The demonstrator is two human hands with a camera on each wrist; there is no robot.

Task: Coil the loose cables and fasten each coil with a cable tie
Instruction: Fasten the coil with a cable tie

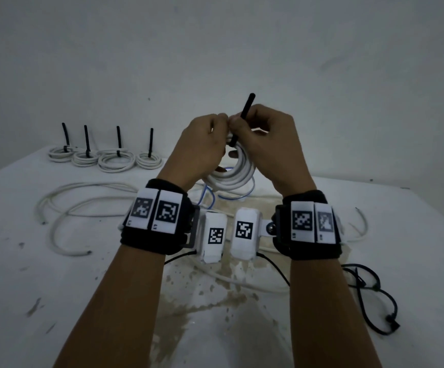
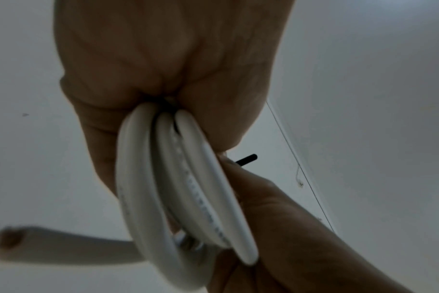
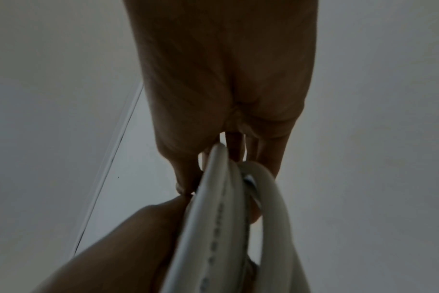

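Note:
Both hands are raised above the table [image 1: 374, 261], holding a white cable coil [image 1: 235, 171] upright between them. My left hand [image 1: 202, 139] grips the top of the coil [image 2: 168, 178], fingers curled round its loops. My right hand [image 1: 266, 131] pinches a black cable tie [image 1: 246, 108] that wraps the coil's top; its free end sticks up past the knuckles. The tie's tip [image 2: 247, 158] shows in the left wrist view. In the right wrist view the coil [image 3: 226, 228] hangs under the curled fingers. Blue inner wires [image 1: 210, 195] trail from the coil.
Several tied white coils [image 1: 104, 156] with upright black tie tails sit in a row at the table's back left. Loose white cables [image 1: 64, 211] sprawl on the left and under my wrists. A black cable [image 1: 369, 296] lies at the right. The tabletop is stained near the front.

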